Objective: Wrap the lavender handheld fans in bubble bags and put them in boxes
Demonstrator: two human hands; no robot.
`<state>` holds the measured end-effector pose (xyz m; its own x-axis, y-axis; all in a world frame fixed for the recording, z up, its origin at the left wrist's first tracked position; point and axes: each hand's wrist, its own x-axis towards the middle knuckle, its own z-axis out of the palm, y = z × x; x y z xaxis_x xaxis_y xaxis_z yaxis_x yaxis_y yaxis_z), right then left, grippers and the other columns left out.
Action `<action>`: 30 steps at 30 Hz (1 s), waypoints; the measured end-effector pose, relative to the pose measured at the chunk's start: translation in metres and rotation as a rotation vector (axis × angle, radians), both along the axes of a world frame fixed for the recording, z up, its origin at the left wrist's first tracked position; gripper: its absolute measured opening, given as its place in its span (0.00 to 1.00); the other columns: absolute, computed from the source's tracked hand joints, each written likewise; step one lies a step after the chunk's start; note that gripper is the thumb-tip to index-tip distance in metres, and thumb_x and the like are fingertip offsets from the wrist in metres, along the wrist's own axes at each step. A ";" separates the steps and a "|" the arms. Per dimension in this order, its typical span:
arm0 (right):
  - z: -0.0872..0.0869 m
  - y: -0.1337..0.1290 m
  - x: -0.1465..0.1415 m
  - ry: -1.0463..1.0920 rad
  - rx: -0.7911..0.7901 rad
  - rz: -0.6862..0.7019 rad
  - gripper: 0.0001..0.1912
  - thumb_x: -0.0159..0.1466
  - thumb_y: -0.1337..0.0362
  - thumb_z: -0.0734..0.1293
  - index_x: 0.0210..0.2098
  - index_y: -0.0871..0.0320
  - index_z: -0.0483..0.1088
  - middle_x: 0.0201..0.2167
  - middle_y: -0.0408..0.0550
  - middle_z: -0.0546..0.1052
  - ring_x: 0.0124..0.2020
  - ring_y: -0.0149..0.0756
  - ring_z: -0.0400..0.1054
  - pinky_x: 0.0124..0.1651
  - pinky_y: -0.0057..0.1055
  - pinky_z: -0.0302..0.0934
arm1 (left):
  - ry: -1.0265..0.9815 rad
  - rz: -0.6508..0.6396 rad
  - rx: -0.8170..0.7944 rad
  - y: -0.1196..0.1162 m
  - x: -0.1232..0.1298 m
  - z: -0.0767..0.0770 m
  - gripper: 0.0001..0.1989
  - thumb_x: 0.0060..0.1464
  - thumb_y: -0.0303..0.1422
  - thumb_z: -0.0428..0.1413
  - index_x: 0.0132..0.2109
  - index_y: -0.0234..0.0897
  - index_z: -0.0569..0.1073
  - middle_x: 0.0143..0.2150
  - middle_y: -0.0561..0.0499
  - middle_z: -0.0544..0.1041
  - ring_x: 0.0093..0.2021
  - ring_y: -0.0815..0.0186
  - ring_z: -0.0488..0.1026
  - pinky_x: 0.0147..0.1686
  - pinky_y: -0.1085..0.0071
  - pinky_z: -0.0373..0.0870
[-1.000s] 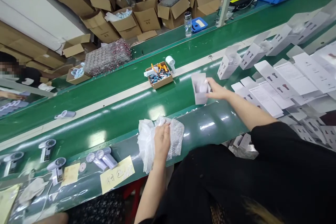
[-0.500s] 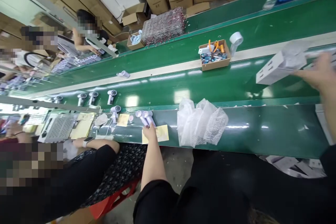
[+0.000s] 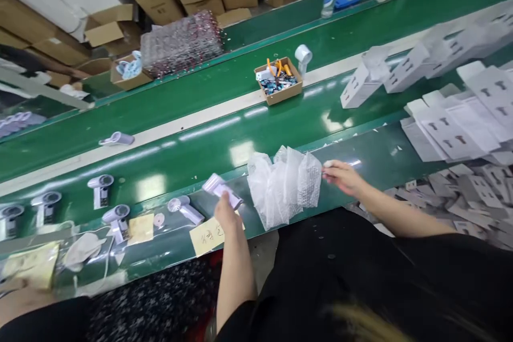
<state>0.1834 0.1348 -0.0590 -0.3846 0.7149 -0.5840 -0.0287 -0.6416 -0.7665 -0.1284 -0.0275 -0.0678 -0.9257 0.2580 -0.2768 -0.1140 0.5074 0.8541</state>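
My left hand (image 3: 227, 214) is closed around a lavender handheld fan (image 3: 215, 185), tilted just above the near green surface. Beside it lies another lavender fan (image 3: 188, 209), close to a yellow note (image 3: 205, 238) with handwriting. Several translucent bubble-wrap bags (image 3: 276, 187) overlap in a pile to the right of the held fan. At the pile's right edge, my right hand (image 3: 343, 177) has its fingers pinched together on the rim of the outermost bag.
White boxes (image 3: 360, 83) with bags sticking out stand on the conveyor belt (image 3: 192, 152); flat white cartons (image 3: 449, 123) are stacked at right. A small cardboard box (image 3: 282, 95) of parts sits farther back. More fans (image 3: 100, 189) lie left, near a co-worker's arm (image 3: 28, 302).
My right hand has left a white box on the belt and come back to the bags. My left hand has lifted one of two fans off the surface. The view has swung right.
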 end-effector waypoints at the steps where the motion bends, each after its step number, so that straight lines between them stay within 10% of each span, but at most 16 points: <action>1: 0.001 -0.006 -0.014 0.116 -0.131 0.038 0.19 0.48 0.58 0.74 0.35 0.56 0.66 0.36 0.45 0.76 0.32 0.33 0.72 0.32 0.29 0.66 | -0.098 -0.005 0.137 0.012 0.030 0.001 0.20 0.52 0.46 0.49 0.39 0.32 0.72 0.33 0.46 0.71 0.33 0.63 0.70 0.34 0.65 0.69; 6: -0.002 -0.001 -0.043 0.334 -0.247 0.031 0.16 0.57 0.59 0.70 0.41 0.54 0.63 0.37 0.44 0.76 0.34 0.36 0.73 0.35 0.35 0.70 | -0.114 -0.736 0.165 0.044 0.155 -0.001 0.19 0.57 0.44 0.49 0.40 0.33 0.74 0.38 0.45 0.74 0.37 0.63 0.71 0.37 0.66 0.69; 10: -0.008 0.025 0.010 0.208 -0.202 -0.121 0.12 0.59 0.63 0.68 0.39 0.55 0.61 0.30 0.44 0.75 0.29 0.35 0.73 0.31 0.33 0.70 | 0.531 -1.506 -0.143 0.035 0.171 -0.016 0.15 0.55 0.33 0.55 0.50 0.38 0.71 0.50 0.40 0.71 0.51 0.55 0.67 0.49 0.56 0.64; 13: -0.004 0.033 0.068 0.246 -0.243 -0.133 0.14 0.58 0.65 0.69 0.39 0.54 0.60 0.32 0.45 0.75 0.31 0.35 0.74 0.32 0.34 0.71 | 0.702 -1.729 -0.382 0.039 0.165 -0.028 0.10 0.53 0.25 0.53 0.43 0.36 0.74 0.45 0.40 0.73 0.47 0.57 0.69 0.46 0.60 0.65; 17: 0.012 0.014 0.117 0.307 -0.327 -0.027 0.23 0.54 0.65 0.73 0.44 0.54 0.59 0.34 0.44 0.75 0.31 0.36 0.74 0.31 0.33 0.71 | 0.619 -1.525 -0.410 0.074 0.173 -0.025 0.11 0.59 0.30 0.47 0.39 0.35 0.75 0.36 0.42 0.75 0.40 0.59 0.72 0.41 0.65 0.67; 22: 0.027 -0.018 0.113 0.456 -0.433 0.238 0.34 0.50 0.64 0.75 0.51 0.56 0.56 0.36 0.48 0.76 0.31 0.39 0.75 0.30 0.35 0.71 | -0.030 -1.097 0.029 0.116 0.206 0.004 0.12 0.54 0.38 0.53 0.35 0.36 0.77 0.33 0.48 0.78 0.35 0.63 0.73 0.39 0.68 0.67; 30: 0.021 -0.010 0.112 0.279 -0.323 0.086 0.16 0.53 0.62 0.73 0.37 0.61 0.66 0.27 0.49 0.77 0.27 0.37 0.73 0.28 0.32 0.70 | -0.224 -0.882 0.262 0.109 0.233 0.021 0.13 0.52 0.42 0.55 0.33 0.34 0.73 0.25 0.54 0.70 0.27 0.70 0.66 0.31 0.74 0.63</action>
